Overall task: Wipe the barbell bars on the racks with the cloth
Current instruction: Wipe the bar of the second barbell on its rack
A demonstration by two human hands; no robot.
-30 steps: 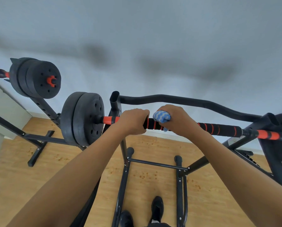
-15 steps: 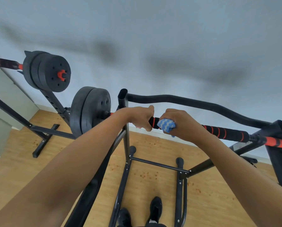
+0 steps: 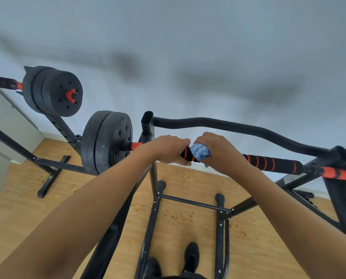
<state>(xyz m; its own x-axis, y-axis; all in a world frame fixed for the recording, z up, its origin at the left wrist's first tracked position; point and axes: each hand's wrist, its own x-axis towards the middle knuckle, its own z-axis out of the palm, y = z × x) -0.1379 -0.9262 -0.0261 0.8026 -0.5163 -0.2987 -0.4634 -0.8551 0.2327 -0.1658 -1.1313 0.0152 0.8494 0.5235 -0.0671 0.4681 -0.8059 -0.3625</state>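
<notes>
Two hands on the near barbell bar point(image 3: 268, 163): left hand point(image 3: 166, 148) wrapped around the foam grip, right hand point(image 3: 220, 151) touching it, bunching the blue cloth point(image 3: 199, 153) against it. Soft, light cloth; heavy, stiff bar, probably grippy foam.

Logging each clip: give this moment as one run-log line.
left hand: grips black-and-red foam barbell bar | right hand: holds blue-and-white striped cloth on bar | near rack wipe under way
</notes>
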